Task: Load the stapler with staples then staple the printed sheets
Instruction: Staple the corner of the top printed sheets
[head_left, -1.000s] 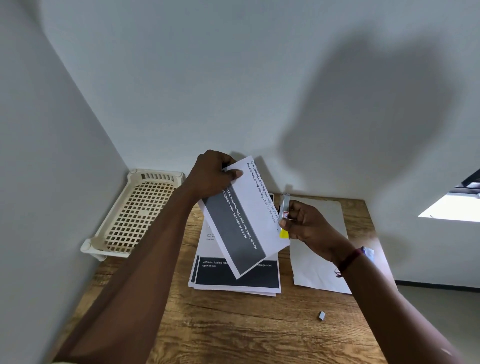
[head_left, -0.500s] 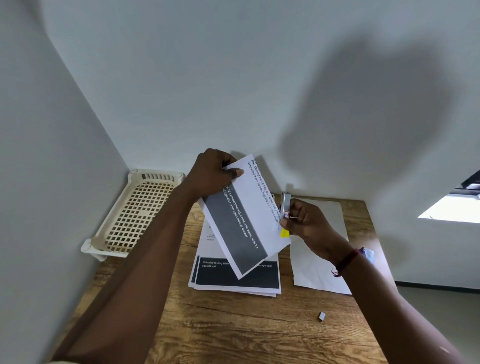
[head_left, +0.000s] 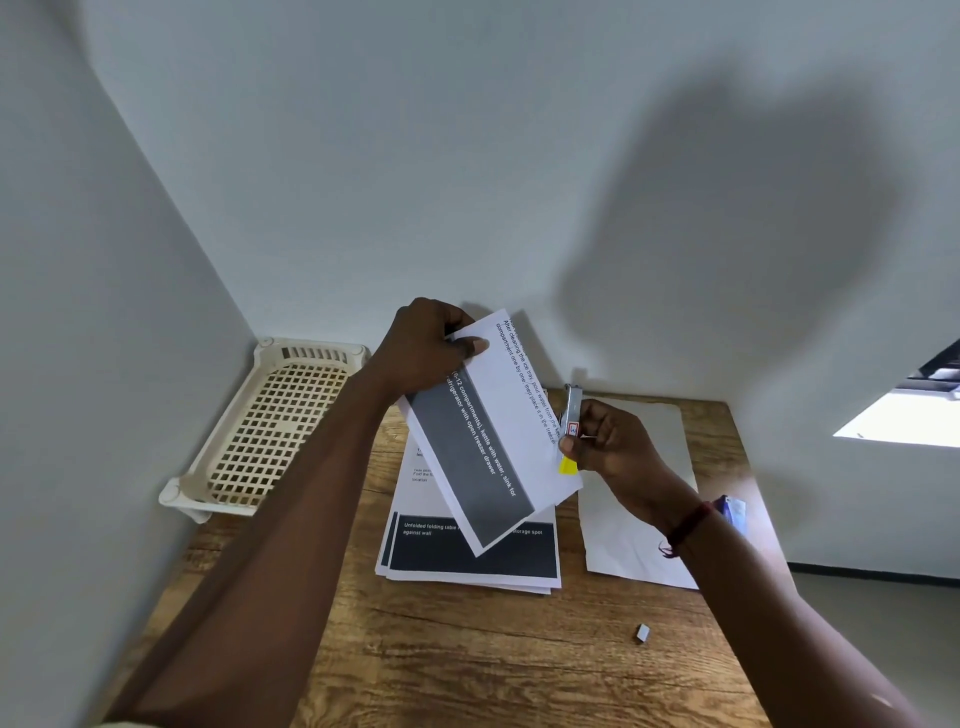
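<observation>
Far left against the wall, a cream basket (head_left: 270, 431), unused. Left hand (head_left: 431, 348) pinching the top corner of the printed sheets (head_left: 483, 441), raised and tilted above the stack (head_left: 467, 561) on the table (head_left: 467, 665). Right hand (head_left: 608, 441) clasped round the stapler (head_left: 572, 415), at the sheets' right edge. Best to square the edges, seat the corner fully in the mouth, then squeeze firmly.

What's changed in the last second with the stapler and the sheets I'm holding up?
Very little. The right hand has drawn the stapler slightly off the held sheets' right edge. The left hand still pinches their top. The paper stack, blank sheet, basket and staple block stayed put.
</observation>
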